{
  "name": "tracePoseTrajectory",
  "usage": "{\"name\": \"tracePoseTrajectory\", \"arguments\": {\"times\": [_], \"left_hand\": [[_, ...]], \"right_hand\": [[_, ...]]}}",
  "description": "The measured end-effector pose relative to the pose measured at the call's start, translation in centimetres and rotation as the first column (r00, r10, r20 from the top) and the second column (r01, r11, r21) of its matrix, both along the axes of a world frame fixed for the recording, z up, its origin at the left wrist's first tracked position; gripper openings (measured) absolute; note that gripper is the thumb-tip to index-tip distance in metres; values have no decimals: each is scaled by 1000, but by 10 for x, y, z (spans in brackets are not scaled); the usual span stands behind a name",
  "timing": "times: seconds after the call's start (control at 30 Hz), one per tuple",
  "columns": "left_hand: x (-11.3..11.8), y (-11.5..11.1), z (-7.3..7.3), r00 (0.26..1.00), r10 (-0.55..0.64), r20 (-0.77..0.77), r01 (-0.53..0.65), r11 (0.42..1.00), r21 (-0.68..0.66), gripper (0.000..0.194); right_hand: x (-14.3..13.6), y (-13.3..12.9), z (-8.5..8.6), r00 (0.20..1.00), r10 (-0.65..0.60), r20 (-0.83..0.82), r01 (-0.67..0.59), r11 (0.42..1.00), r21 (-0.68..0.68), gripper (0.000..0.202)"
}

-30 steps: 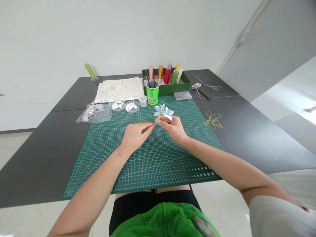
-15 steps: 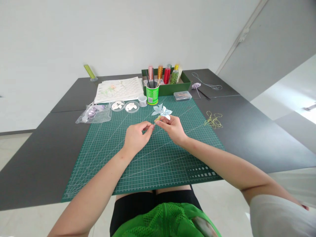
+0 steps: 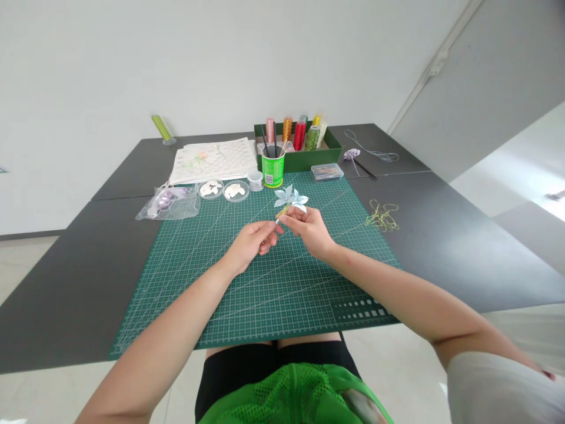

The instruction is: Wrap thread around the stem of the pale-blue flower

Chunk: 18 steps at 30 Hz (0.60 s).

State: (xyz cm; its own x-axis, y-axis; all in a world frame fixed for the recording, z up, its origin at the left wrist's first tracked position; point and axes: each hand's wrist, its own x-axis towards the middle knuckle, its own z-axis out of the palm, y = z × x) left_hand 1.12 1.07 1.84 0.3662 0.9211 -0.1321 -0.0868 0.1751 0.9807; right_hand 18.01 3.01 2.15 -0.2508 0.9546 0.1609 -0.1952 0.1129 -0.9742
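1. Pale-blue flowers (image 3: 291, 198) were held up over the far half of the gridded cutting mat (image 3: 273, 294).
2. The right hand (image 3: 311, 229) pinched their green stem (image 3: 283, 211); the left hand (image 3: 253, 242) grasped its lower end between thumb and finger.
3. The mat lay on a dark table (image 3: 441, 235), with a green box (image 3: 304, 159) of thread spools (image 3: 299, 135) at the far side.
4. A white wall (image 3: 220, 65) stood behind; pale floor (image 3: 185, 388) showed at the near side.
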Motion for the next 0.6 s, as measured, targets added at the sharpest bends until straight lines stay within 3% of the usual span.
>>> {"name": "tracePoseTrajectory", "arguments": {"times": [0.3, 0.43, 0.6], "left_hand": [[1, 0, -1, 996, 46, -74, -34, 986, 161, 43], [-1, -2, 4, 980, 85, -180, -30, 956, 293, 32], [-2, -5, 9, 946, 116, -302, 9, 924, 382, 38]], "right_hand": [[0, 1, -4, 1000, -5, 26, 5, 1000, 1, 36], [-1, -1, -3, 1000, 17, 3, -17, 1000, 12, 35], [-1, -2, 0, 1000, 23, -10, -23, 1000, 12, 40]]}}
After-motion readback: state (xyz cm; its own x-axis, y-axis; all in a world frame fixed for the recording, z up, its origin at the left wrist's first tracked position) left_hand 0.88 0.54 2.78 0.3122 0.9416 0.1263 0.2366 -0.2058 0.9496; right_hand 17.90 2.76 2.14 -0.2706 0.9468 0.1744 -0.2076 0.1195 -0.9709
